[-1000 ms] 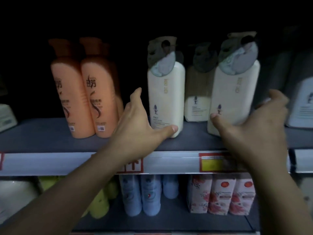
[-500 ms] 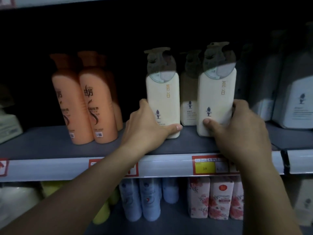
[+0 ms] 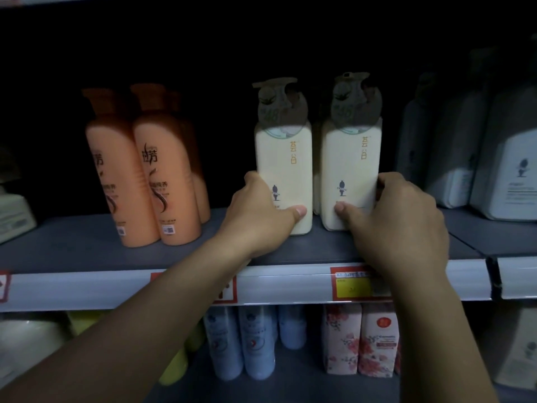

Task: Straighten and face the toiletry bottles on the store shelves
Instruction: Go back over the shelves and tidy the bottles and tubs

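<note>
- Working along the grey shelf (image 3: 87, 251), upper tier, orange bottles (image 3: 145, 184) standing well apart to the left.
- Keeping both cream pump bottles upright, labels forward, just beside each other near the front edge.
- Gripping the left cream bottle (image 3: 286, 158) low with the left hand (image 3: 258, 216), thumb across its front.
- Clamping the right hand (image 3: 398, 225) on the right cream bottle (image 3: 353, 158); sliding, probably not lifting.
</note>
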`<move>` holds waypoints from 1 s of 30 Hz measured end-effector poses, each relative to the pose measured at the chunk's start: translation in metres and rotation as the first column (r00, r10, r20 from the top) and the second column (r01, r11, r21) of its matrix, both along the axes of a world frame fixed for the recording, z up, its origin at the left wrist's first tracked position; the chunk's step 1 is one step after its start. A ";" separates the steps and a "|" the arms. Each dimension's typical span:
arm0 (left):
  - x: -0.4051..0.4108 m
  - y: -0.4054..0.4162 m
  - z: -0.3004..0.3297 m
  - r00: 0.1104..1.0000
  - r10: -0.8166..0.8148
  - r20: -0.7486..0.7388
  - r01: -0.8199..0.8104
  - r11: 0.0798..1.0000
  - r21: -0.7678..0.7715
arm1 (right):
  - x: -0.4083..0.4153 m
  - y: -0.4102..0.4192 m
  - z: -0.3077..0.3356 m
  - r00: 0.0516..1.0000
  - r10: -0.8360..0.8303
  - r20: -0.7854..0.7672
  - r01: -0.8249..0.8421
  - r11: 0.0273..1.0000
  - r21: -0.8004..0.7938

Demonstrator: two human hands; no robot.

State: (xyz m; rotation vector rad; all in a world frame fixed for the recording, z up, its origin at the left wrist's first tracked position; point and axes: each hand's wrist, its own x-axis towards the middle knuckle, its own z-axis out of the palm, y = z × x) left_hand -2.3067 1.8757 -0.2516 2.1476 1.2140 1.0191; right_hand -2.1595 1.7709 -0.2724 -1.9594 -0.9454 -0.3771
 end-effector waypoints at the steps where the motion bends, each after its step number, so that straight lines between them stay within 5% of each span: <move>1: 0.001 0.002 -0.001 1.000 0.014 -0.004 -0.014 1.000 0.021 | -0.001 0.001 0.000 1.000 0.001 0.001 -0.001 1.000 -0.004; 14: 0.004 0.006 -0.006 0.999 0.023 0.033 -0.027 0.992 0.125 | 0.000 -0.001 0.001 0.999 0.028 0.044 -0.028 1.000 -0.010; 30: 0.000 0.006 -0.007 0.996 -0.012 0.088 0.008 0.999 0.053 | 0.006 -0.007 0.000 0.995 0.080 0.065 -0.083 0.996 0.030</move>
